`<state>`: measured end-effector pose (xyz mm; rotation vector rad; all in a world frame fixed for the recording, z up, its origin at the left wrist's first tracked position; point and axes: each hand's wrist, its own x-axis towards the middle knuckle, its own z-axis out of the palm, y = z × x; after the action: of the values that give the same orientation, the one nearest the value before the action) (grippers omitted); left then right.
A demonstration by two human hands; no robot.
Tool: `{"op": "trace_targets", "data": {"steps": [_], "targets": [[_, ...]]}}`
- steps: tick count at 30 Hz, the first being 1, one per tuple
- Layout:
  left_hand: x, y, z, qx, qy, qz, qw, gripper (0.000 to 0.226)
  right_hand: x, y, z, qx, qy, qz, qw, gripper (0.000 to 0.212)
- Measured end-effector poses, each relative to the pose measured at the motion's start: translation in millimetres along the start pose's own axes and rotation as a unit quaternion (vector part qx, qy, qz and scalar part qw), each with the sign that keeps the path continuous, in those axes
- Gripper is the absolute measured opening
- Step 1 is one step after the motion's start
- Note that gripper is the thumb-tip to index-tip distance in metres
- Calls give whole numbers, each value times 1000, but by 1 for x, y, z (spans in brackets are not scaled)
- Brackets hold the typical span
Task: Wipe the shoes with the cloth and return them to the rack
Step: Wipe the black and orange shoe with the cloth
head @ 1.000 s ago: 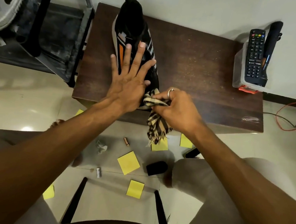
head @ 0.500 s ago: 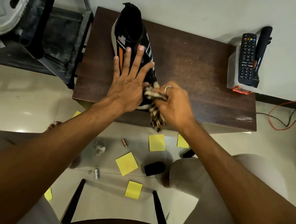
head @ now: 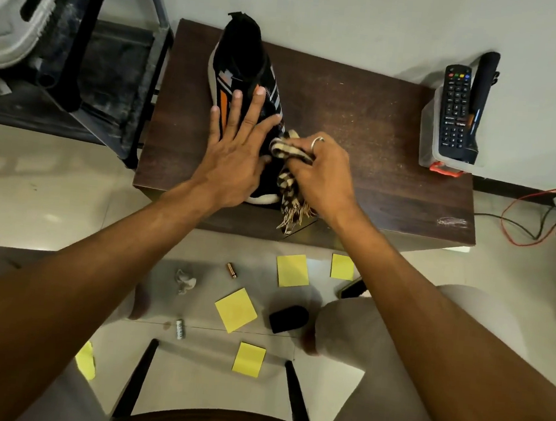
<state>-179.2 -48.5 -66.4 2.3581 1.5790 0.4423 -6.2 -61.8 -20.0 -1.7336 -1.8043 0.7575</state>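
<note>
While the rack (head: 81, 55) stands left of the shoe (head: 246, 68), the left hand (head: 234, 158) lies flat on that shoe, fingers spread wide, atop the bench (head: 378, 145); at the shoe's right side, the right hand (head: 324, 177) grips the bunched striped cloth (head: 289, 184) against it.
</note>
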Motion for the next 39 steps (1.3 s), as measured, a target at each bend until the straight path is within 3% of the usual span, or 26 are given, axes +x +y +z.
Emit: {"op": "trace_targets", "data": {"steps": [3, 5, 7, 9, 15, 18, 21, 27, 29, 32, 34, 36, 39], "targets": [[-2, 2, -6, -100, 63, -27, 993, 83, 19, 5, -11, 107, 22, 57, 992, 22], [-1, 9, -6, -147, 91, -109, 979, 95, 27, 8, -13, 140, 33, 84, 986, 19], [4, 17, -6, -209, 71, -221, 950, 99, 28, 9, -10, 136, 6, 80, 987, 19], [9, 16, -4, -241, 59, -263, 932, 90, 27, 9, -4, 111, -22, 53, 992, 19], [9, 16, 0, -229, 85, -260, 934, 79, 28, 6, 2, -10, -49, -93, 994, 30], [10, 16, 0, -215, 82, -265, 937, 80, 24, 4, -1, -61, -72, -123, 988, 20], [14, 6, -2, -163, 62, -258, 950, 74, 16, 3, -6, -106, -121, -153, 975, 26], [16, -4, -6, -48, 16, -176, 983, 67, 11, 1, -19, -59, -262, -184, 945, 34], [14, -5, -6, -37, 14, -164, 986, 66, 17, 1, -23, 10, -233, -156, 960, 31], [14, -6, -5, -31, 13, -154, 987, 67, 34, 2, -19, 45, -46, -139, 988, 30], [14, -7, -5, -29, 10, -155, 987, 67, 41, -1, -11, 25, 25, -105, 994, 30], [15, -7, -5, -24, 6, -155, 988, 67, 39, -5, -2, 11, 26, -95, 995, 30], [15, -5, -5, -15, 3, -159, 987, 65, 28, -7, 0, 0, -38, -99, 994, 31]]}}
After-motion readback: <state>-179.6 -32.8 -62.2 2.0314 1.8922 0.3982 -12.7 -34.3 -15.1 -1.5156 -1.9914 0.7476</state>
